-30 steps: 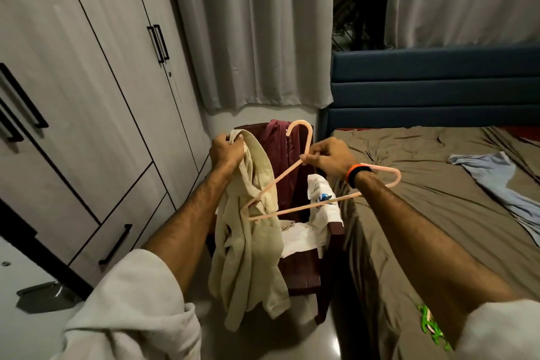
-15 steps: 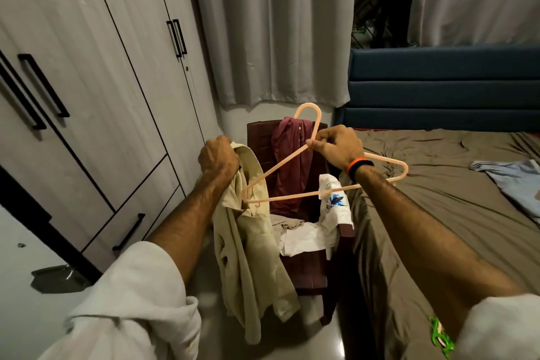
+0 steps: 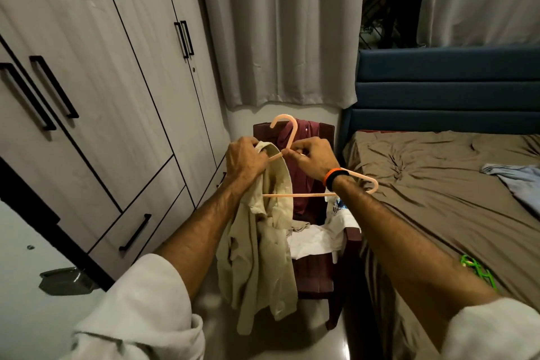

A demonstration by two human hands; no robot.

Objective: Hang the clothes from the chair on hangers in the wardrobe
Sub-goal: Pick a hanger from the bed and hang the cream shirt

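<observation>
Hands meet in front of the dark red plastic chair (image 3: 318,272). Left hand (image 3: 244,161) grips the collar of a beige shirt (image 3: 260,245), which hangs down beside the chair's front edge. Right hand (image 3: 314,156) pinches the neck of a peach plastic hanger (image 3: 295,195) just below its hook; the hanger's left end is tucked inside the shirt. A maroon garment (image 3: 295,137) drapes over the chair back, and white clothes (image 3: 317,240) lie on the seat. The wardrobe (image 3: 96,90) stands closed at left, the bed (image 3: 438,184) at right.
</observation>
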